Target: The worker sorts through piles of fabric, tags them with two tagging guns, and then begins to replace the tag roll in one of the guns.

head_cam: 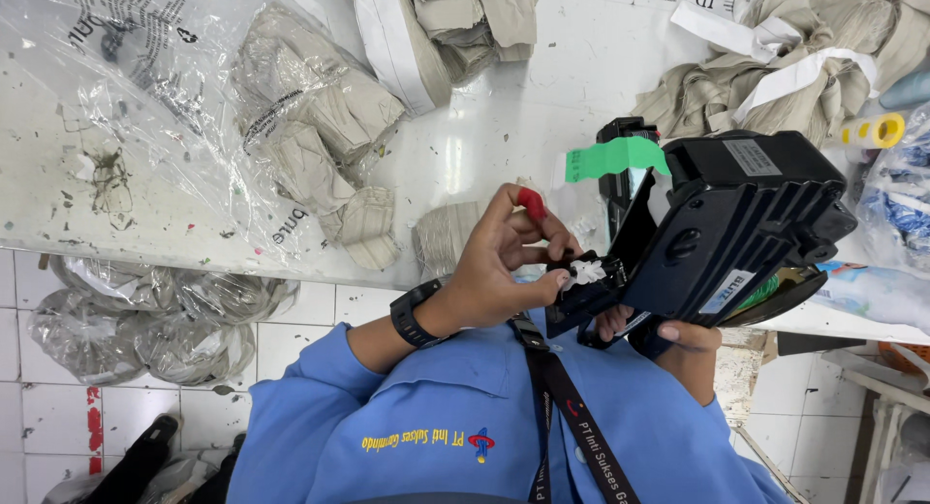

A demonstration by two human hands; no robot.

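The black handheld label printer (746,233) is held clear of the white surface (504,126), just past the surface's near edge and close to the person's chest. Its long axis runs diagonally, from the low end near the lanyard (557,388) up toward the far right. A green label strip (615,158) projects from its upper end toward the left.

The right hand (678,344) supports the printer from beneath. Its fingers wrap the lower body of the housing, with the thumb lying along the underside; the grip is closed on the printer.

The left hand (509,262) is at the printer's low end, touching it. Thumb and fingertips are drawn together in a pinch on a small white part (586,269) seated in the opened mechanism. The remaining fingers are curled above it. One fingertip carries a red cover.

The white part lies directly at the left fingertips, to the left of the supporting right hand. The left hand is therefore the nearer hand.

Bundles of beige fabric pieces (320,145) lie on the surface beyond the printer, some under a clear plastic bag (145,87).
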